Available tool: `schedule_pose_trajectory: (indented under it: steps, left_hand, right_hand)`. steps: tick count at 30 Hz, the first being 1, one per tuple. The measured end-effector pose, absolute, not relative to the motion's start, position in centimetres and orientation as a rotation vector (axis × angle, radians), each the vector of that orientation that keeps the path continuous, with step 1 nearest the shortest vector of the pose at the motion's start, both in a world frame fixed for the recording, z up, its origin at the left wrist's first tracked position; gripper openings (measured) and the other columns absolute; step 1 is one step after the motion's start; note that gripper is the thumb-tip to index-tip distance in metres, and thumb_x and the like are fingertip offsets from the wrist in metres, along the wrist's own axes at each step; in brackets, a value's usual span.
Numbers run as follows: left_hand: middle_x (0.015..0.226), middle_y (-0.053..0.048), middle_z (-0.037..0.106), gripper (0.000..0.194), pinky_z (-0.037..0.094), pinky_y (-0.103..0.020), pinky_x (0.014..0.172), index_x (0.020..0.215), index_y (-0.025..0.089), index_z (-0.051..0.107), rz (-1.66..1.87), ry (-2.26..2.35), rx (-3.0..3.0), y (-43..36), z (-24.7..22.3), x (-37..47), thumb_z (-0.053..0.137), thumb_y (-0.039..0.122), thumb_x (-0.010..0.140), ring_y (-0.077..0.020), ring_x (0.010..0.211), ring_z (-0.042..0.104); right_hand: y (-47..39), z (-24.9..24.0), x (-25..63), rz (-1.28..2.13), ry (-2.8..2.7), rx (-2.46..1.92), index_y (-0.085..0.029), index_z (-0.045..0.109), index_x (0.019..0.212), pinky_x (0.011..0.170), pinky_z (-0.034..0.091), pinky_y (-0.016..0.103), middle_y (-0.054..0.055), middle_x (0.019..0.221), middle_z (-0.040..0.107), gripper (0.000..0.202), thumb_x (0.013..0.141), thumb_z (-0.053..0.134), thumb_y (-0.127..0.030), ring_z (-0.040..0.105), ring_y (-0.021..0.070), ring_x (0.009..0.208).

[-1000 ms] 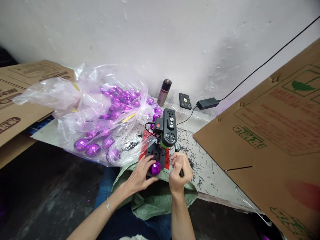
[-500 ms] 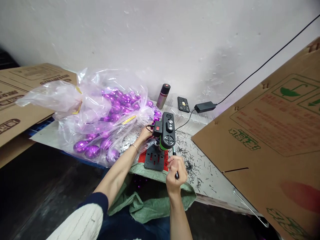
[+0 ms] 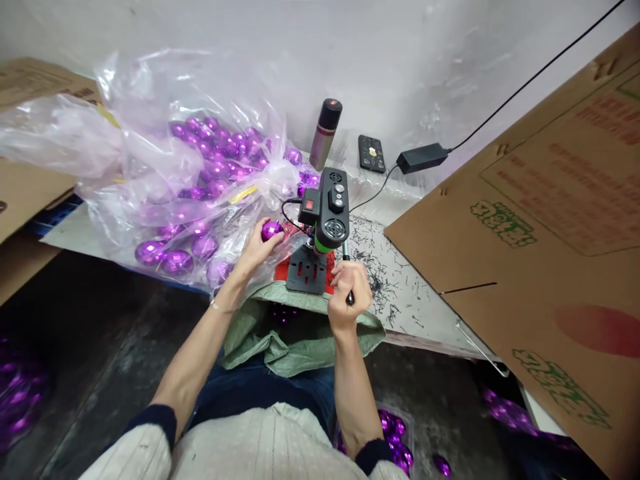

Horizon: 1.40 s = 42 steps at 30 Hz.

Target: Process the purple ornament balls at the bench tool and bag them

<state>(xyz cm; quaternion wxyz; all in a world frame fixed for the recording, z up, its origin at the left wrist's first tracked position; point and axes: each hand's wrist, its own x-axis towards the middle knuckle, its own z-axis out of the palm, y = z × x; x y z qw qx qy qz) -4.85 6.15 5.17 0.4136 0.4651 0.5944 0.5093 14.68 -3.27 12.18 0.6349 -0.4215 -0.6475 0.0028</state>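
Between the fingers of my left hand (image 3: 256, 250) is a shiny purple bauble (image 3: 271, 230), held just left of a small black bench machine (image 3: 334, 207). The machine has a flat slotted base plate (image 3: 306, 270) and a green ring under its head. My right hand (image 3: 349, 290) is wrapped round the black-gripped lever (image 3: 346, 250) at the machine's right side. In front of the base, the green woven sack (image 3: 280, 343) gapes open, with purple baubles inside. Clear plastic bags (image 3: 195, 167) full of purple baubles lie to the left.
A spray can (image 3: 325, 137), a phone (image 3: 371, 153) and a black power adapter (image 3: 423, 158) are by the wall. Large cardboard boxes flank the table, one (image 3: 540, 267) at right. Black scraps (image 3: 377, 280) litter the tabletop. More baubles (image 3: 395, 437) are on the floor.
My left hand has come out from behind the machine to the left, with a purple bauble now showing in it. My right hand stays on the lever. The view has tilted down.
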Motion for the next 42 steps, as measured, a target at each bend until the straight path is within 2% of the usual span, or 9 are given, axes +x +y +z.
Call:
schedule_pose_trajectory:
  steps: [3,6,11,15,20,23,25,30,42]
  left_hand:
    - [0.130,-0.011,0.067,0.075,0.060,-0.035,0.085,0.143,0.022,0.051,1.220,1.397,1.004,1.5,5.4,-5.1,0.079,0.053,0.080,-0.0248,0.106,0.070]
    - [0.114,-0.009,0.072,0.067,0.058,-0.029,0.069,0.134,0.021,0.056,1.186,1.246,0.826,-1.3,5.3,-4.5,0.076,0.056,0.081,-0.0199,0.087,0.072]
    - [0.103,-0.009,0.077,0.056,0.059,-0.029,0.063,0.122,0.019,0.065,1.130,1.117,0.720,-2.1,4.5,-3.1,0.072,0.060,0.085,-0.0201,0.080,0.074]
    - [0.122,-0.011,0.076,0.063,0.063,-0.032,0.070,0.134,0.021,0.063,1.175,1.199,0.874,-1.8,3.9,-2.4,0.076,0.055,0.082,-0.0247,0.095,0.076]
    - [0.138,-0.013,0.069,0.067,0.062,-0.040,0.096,0.138,0.021,0.058,1.195,1.254,1.229,-1.0,2.8,-1.7,0.077,0.052,0.082,-0.0289,0.120,0.071]
    - [0.133,-0.015,0.070,0.071,0.060,-0.045,0.098,0.136,0.019,0.055,1.146,1.380,1.425,-0.3,2.2,-1.2,0.080,0.051,0.078,-0.0294,0.112,0.074]
    - [0.124,-0.013,0.073,0.066,0.060,-0.047,0.097,0.132,0.018,0.057,1.076,1.439,1.581,0.2,2.1,-1.0,0.079,0.050,0.079,-0.0297,0.105,0.075]
    - [0.122,-0.012,0.074,0.054,0.058,-0.046,0.102,0.127,0.019,0.062,1.052,1.421,1.895,1.4,2.5,-0.4,0.078,0.040,0.081,-0.0314,0.114,0.072]
    - [0.116,-0.010,0.073,0.057,0.059,-0.043,0.099,0.131,0.020,0.065,0.995,1.496,2.051,1.8,2.9,0.1,0.084,0.034,0.079,-0.0304,0.110,0.072]
  right_hand:
    - [-3.3,12.3,14.8,0.023,-1.491,-0.946,-0.023,0.049,0.071,0.064,0.047,0.030,0.000,0.070,0.060,0.034,0.102,0.044,-0.011,0.061,0.0140,0.069]
    - [-3.3,12.3,14.9,0.023,-1.505,-0.934,-0.023,0.050,0.071,0.063,0.047,0.030,-0.001,0.068,0.059,0.033,0.101,0.045,-0.010,0.061,0.0146,0.068]
    - [-3.3,12.6,15.0,0.017,-1.519,-0.942,-0.023,0.051,0.071,0.061,0.045,0.030,-0.001,0.067,0.058,0.033,0.100,0.045,-0.010,0.061,0.0144,0.066]
    - [-3.3,13.1,15.1,0.022,-1.526,-0.955,-0.023,0.051,0.071,0.060,0.044,0.029,-0.001,0.068,0.058,0.032,0.100,0.045,-0.009,0.060,0.0137,0.066]
    - [-3.2,13.8,15.2,0.047,-1.527,-0.954,-0.022,0.052,0.073,0.063,0.045,0.029,-0.001,0.070,0.060,0.031,0.100,0.046,-0.008,0.060,0.0130,0.068]
    - [-3.2,13.9,15.3,0.036,-1.538,-0.948,-0.022,0.052,0.073,0.063,0.045,0.029,-0.001,0.070,0.059,0.031,0.100,0.046,-0.008,0.060,0.0133,0.067]
    - [-3.2,13.9,15.3,0.028,-1.550,-0.947,-0.022,0.052,0.074,0.063,0.046,0.030,-0.001,0.069,0.058,0.031,0.100,0.045,-0.008,0.059,0.0133,0.067]
    - [-3.3,13.7,15.4,0.031,-1.561,-0.942,-0.022,0.052,0.074,0.064,0.046,0.028,-0.001,0.070,0.059,0.030,0.100,0.046,-0.008,0.060,0.0127,0.068]
    - [-3.4,13.7,15.3,0.046,-1.545,-0.940,-0.022,0.054,0.074,0.063,0.047,0.028,-0.001,0.070,0.060,0.030,0.099,0.046,-0.006,0.061,0.0134,0.068]
